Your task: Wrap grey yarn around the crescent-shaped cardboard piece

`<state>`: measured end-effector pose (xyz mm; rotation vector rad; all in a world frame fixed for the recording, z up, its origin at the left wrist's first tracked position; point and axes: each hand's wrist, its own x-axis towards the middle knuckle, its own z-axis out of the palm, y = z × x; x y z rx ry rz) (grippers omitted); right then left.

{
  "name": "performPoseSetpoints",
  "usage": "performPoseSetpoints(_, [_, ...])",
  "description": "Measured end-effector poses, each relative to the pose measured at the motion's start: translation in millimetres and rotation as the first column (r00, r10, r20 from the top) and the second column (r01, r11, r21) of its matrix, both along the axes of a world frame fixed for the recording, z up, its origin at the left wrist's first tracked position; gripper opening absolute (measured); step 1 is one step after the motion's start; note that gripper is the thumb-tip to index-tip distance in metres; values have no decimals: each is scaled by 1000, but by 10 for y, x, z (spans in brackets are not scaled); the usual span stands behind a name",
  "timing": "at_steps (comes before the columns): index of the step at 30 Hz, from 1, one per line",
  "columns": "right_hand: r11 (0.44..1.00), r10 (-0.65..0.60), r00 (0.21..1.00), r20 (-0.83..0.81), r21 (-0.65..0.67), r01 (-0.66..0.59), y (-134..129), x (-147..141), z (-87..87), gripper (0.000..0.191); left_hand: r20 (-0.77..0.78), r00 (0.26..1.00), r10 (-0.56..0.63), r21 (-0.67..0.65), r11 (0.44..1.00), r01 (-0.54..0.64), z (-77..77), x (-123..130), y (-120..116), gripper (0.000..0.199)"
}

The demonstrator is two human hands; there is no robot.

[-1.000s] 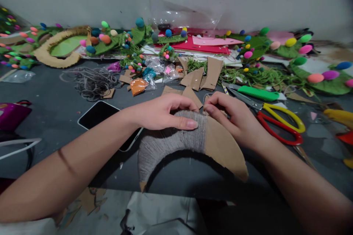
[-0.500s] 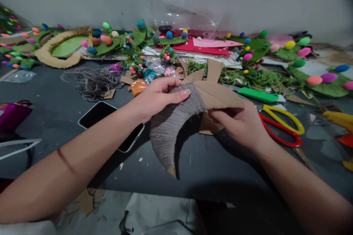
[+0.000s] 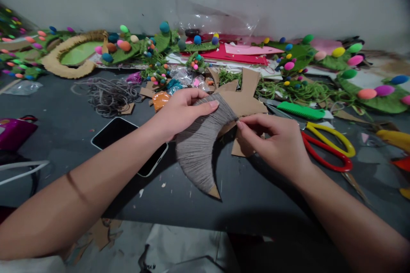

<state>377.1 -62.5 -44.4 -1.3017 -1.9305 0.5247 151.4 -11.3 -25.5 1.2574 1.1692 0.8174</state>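
Observation:
A curved, horn-shaped cardboard piece (image 3: 200, 149) is wound with grey yarn, its lower tip bare brown. My left hand (image 3: 185, 113) grips its upper part, thumb on top of the yarn and fingers behind. At the inner edge of the winding, my right hand (image 3: 272, 134) pinches with thumb and forefinger, apparently on the grey yarn; the strand itself is too fine to make out. Behind the hands lie brown cardboard scraps (image 3: 248, 89). A tangle of grey yarn (image 3: 110, 96) rests on the dark table to the left.
A phone (image 3: 115, 132) lies under my left forearm. Scissors with red and yellow handles (image 3: 329, 153) and a green-handled tool (image 3: 301, 110) are at the right, near a yellow tool (image 3: 395, 140). Green leaves with coloured balls (image 3: 378, 94) line the back. A purple object (image 3: 16, 132) sits left.
My right hand has moved from the cardboard's bare upper part to the edge of the yarn winding and now pinches there. The curved piece has turned, its lower tip swinging right and slightly up.

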Motion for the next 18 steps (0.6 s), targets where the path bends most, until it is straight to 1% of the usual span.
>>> performPoseSetpoints(4, [998,-1,999,46,55,-2,-3,5,26,14,-32,999,-6,30,1000,7,0,-3,6,28])
performPoseSetpoints(7, [995,45,996,80,87,-52,-10,2,45,11,-88,996,-11,68,998,17,1,-3,-6,28])
performPoseSetpoints(10, [990,101,982,157,82,-114,-14,17,55,10,-157,987,-22,110,993,40,4,-8,-13,28])
performPoseSetpoints(13, [974,166,942,293,101,-203,1,59,71,14,-217,974,-64,150,984,98,19,-35,-6,28])
performPoseSetpoints(15, [950,199,906,374,154,-273,23,88,89,17,-256,961,-108,172,973,155,37,-64,4,29])
performPoseSetpoints(18, [912,230,871,434,217,-349,57,110,108,17,-346,923,-167,192,951,244,73,-99,14,29])
